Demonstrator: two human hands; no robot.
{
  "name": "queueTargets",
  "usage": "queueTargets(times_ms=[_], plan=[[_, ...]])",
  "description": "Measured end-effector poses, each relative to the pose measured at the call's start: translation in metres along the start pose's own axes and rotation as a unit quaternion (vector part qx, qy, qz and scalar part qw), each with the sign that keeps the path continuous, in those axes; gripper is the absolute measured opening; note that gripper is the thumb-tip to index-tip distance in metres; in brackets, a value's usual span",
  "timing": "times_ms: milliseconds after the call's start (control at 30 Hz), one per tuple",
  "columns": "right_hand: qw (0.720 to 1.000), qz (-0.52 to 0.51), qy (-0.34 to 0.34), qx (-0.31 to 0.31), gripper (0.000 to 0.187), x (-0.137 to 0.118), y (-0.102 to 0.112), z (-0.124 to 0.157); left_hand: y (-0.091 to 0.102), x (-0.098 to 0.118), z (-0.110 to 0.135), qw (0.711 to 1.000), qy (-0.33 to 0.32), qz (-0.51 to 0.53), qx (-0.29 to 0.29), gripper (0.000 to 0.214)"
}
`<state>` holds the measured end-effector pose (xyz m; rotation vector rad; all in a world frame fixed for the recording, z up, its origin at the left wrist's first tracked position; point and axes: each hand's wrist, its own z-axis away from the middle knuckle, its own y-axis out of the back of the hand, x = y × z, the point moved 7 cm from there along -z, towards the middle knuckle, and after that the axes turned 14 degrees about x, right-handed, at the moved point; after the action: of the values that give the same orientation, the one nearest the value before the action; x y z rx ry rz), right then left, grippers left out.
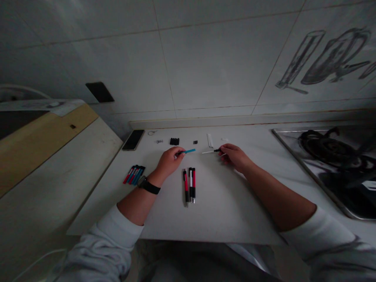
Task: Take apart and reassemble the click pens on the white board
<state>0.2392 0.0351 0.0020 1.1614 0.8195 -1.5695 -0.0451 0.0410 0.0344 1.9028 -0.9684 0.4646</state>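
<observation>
Blue pen barrel [189, 151] between left fingers [179, 153]

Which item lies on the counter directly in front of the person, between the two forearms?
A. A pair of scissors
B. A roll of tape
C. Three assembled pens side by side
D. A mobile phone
C: three assembled pens with red and black barrels lie side by side on the white counter, between the left hand, which holds a blue pen barrel, and the right hand.
</observation>
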Motion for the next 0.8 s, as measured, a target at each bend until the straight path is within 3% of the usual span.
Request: queueTargets(times_ms=[200, 400, 633, 800], plan=[[0.999, 0.018, 0.002, -0.046, 0.004, 0.005, -0.022, 0.018, -0.014, 0.014, 0.011, 0.994, 0.039, 0.095, -0.045, 0.016], [0.997, 0.003, 0.013, -0.081, 0.005, 0.009, -0.037, 0.028, -0.018, 0.023, 0.015, 0.997, 0.015, 0.066, -0.047, 0.015], [0.995, 0.002, 0.01, -0.096, 0.008, 0.009, -0.038, 0.028, -0.015, 0.016, 0.011, 0.996, 0.032, 0.074, -0.026, 0.015], [0.998, 0.007, -0.006, -0.061, 0.006, 0.007, -0.023, 0.02, -0.009, 0.003, 0.005, 0.995, 0.049, 0.089, -0.001, 0.015]])
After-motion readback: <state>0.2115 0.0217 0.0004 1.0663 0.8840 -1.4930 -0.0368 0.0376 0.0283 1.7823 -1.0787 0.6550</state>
